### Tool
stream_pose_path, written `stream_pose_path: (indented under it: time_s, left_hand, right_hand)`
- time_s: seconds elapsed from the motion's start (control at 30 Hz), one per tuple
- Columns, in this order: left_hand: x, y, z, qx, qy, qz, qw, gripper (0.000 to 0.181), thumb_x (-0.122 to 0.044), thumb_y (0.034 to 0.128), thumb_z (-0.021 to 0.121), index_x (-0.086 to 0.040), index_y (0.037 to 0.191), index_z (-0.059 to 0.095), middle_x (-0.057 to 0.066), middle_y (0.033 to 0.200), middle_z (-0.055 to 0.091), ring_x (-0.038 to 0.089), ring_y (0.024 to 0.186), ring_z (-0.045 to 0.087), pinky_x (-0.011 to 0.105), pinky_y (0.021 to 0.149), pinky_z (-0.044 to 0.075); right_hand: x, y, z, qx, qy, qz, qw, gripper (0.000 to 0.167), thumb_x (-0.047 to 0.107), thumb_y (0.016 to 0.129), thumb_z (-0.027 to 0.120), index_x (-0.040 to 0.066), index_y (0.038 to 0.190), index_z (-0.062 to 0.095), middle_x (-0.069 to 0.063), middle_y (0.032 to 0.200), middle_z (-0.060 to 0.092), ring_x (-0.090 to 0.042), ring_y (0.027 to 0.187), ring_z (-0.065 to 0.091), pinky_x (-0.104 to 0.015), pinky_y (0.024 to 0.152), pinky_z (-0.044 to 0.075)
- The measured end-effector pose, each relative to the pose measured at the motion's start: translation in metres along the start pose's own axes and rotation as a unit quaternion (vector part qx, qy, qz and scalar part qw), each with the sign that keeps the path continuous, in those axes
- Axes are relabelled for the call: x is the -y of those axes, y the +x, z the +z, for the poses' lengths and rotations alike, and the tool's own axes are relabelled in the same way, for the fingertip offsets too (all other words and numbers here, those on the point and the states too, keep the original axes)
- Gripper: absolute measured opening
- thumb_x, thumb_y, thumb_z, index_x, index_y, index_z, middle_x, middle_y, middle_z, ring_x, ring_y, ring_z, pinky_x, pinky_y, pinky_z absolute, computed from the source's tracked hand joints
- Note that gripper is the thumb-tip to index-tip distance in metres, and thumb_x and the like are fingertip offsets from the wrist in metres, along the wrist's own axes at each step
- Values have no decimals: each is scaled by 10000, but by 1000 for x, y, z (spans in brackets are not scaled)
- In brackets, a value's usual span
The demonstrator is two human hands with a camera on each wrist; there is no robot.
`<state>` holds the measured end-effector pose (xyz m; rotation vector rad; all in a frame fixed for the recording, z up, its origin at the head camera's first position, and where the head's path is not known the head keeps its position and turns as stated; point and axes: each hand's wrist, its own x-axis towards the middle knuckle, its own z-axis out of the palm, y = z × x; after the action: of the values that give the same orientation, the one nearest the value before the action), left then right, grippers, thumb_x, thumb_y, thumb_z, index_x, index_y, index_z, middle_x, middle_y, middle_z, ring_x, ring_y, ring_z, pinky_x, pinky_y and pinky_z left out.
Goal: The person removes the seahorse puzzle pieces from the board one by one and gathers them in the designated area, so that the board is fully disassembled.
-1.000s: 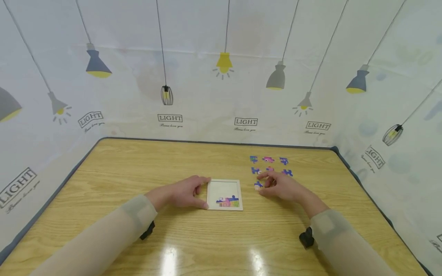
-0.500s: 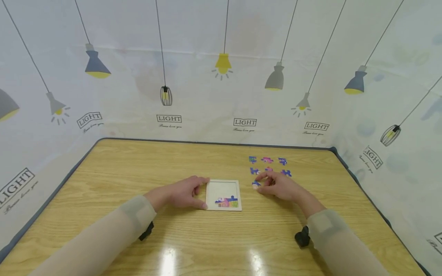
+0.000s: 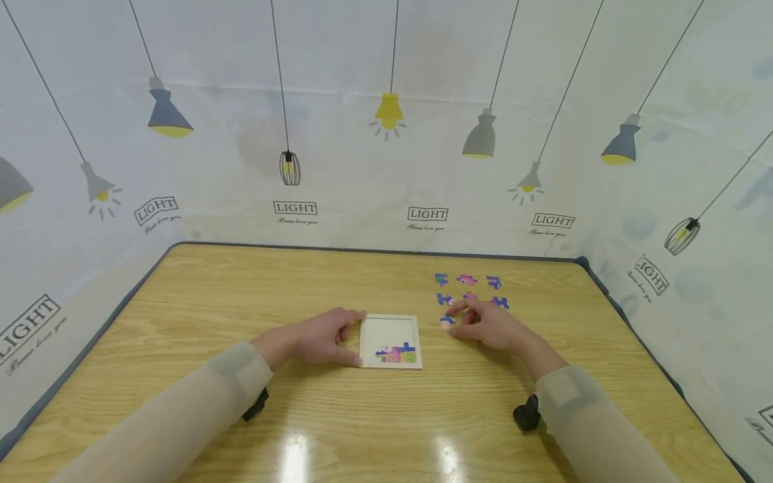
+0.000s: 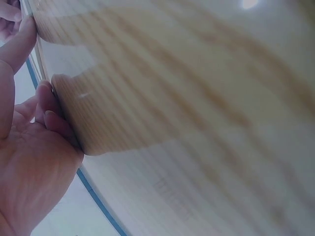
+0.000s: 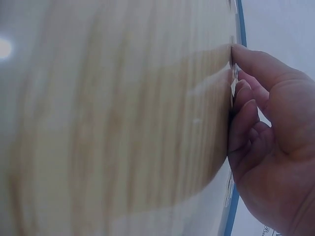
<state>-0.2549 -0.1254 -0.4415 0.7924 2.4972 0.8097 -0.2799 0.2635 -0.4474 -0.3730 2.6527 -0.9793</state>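
Observation:
My left hand (image 3: 323, 337) rests at the left side of a small white puzzle tray (image 3: 386, 329). Its thumb touches the lower left corner and a fingertip the upper left one. Joined puzzle pieces (image 3: 398, 354) in pink, blue and green fill the tray's lower right part. To the right of the tray, my right hand (image 3: 489, 327) pinches a blue and pale puzzle piece (image 3: 446, 323) at the table surface between thumb and forefinger. In the right wrist view the other fingers (image 5: 243, 123) curl inward beside the table; the piece is barely visible there.
Several loose puzzle pieces lie in rows beyond the right hand, among them a pink piece (image 3: 466, 280) and a blue piece (image 3: 500, 302). The wooden table (image 3: 272, 275) ends at a dark edge against a lamp-printed backdrop (image 3: 350, 174).
My right thumb and fingers have drawn in closer around the blue and pale piece. The left hand and the tray hold their place; the head view has shifted slightly.

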Motion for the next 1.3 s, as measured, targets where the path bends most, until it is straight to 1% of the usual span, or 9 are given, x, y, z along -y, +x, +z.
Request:
stream_pose_path:
  time_s: [0.3, 0.47, 0.6, 0.73, 0.83, 0.9, 1.07, 1.2, 1.3]
  left_hand:
    - [0, -1, -1, 14, -18, -61, 10000, 949, -401, 975, 855, -14, 1693, 370, 61, 1078, 525, 192, 993, 479, 380, 888, 404]
    - [0, -1, -1, 4, -1, -51, 10000, 949, -396, 972, 858, -8, 1690, 372, 59, 1070, 532, 190, 983, 483, 376, 883, 408]
    - [-1, -1, 0, -22, 14, -40, 10000, 946, -389, 971, 860, -5, 1687, 376, 59, 1059, 535, 187, 973, 483, 373, 880, 409]
    - [-1, -1, 1, -28, -12, -51, 10000, 946, -384, 968, 864, -5, 1687, 378, 61, 1052, 535, 190, 966, 483, 374, 876, 408]
    - [-3, -1, 1, -23, -33, -70, 10000, 951, -384, 965, 868, -7, 1688, 378, 60, 1051, 536, 190, 963, 483, 371, 873, 408]
    - [-3, -1, 1, -27, -30, -70, 10000, 952, -386, 965, 867, -10, 1689, 377, 59, 1053, 535, 188, 963, 482, 368, 871, 409]
    - [-4, -1, -1, -61, 13, -58, 10000, 951, -398, 967, 864, -20, 1692, 377, 55, 1059, 534, 186, 965, 484, 357, 866, 415]
    - [-3, -1, -1, -64, -15, -37, 10000, 954, -389, 964, 869, -11, 1689, 378, 61, 1047, 530, 189, 957, 480, 359, 858, 411]
    - [-2, -1, 0, -56, -27, -12, 10000, 955, -380, 962, 872, -1, 1686, 378, 63, 1041, 530, 190, 953, 477, 360, 857, 407]
  right_hand:
    - [1, -1, 0, 69, 266, -21, 9996, 351, 334, 1039, 784, 164, 1332, 692, -61, 1018, 600, -228, 875, 533, -377, 796, 447]
    - [1, -1, 1, 17, 195, -11, 9998, 362, 344, 1034, 789, 165, 1333, 694, -58, 1023, 600, -228, 902, 532, -376, 806, 439]
    - [-1, -2, 0, -8, 177, 20, 9998, 413, 355, 1022, 804, 153, 1361, 681, -60, 1051, 620, -223, 920, 543, -356, 805, 456]
    - [-4, -5, -3, -15, 399, 38, 9992, 445, 296, 1000, 833, 129, 1377, 666, -74, 1079, 646, -219, 907, 574, -319, 772, 507]
    - [-4, -8, -5, 62, 644, -130, 9978, 430, 216, 991, 835, 96, 1365, 660, -93, 1086, 668, -214, 873, 607, -301, 726, 541]
    - [0, -11, -4, 165, 757, -288, 9966, 415, 194, 991, 832, 88, 1355, 663, -100, 1093, 672, -212, 860, 617, -296, 702, 545]
    - [18, -16, 6, 498, 885, -562, 9932, 419, 222, 993, 833, 91, 1354, 666, -93, 1100, 655, -209, 851, 610, -280, 673, 543]
    - [35, -16, 18, 788, 931, -809, 9892, 421, 208, 994, 825, 57, 1351, 659, -98, 1077, 651, -198, 847, 622, -276, 682, 563]
    - [46, -16, 27, 968, 940, -946, 9863, 397, 199, 994, 822, 65, 1337, 673, -83, 1061, 662, -189, 857, 628, -267, 701, 563]
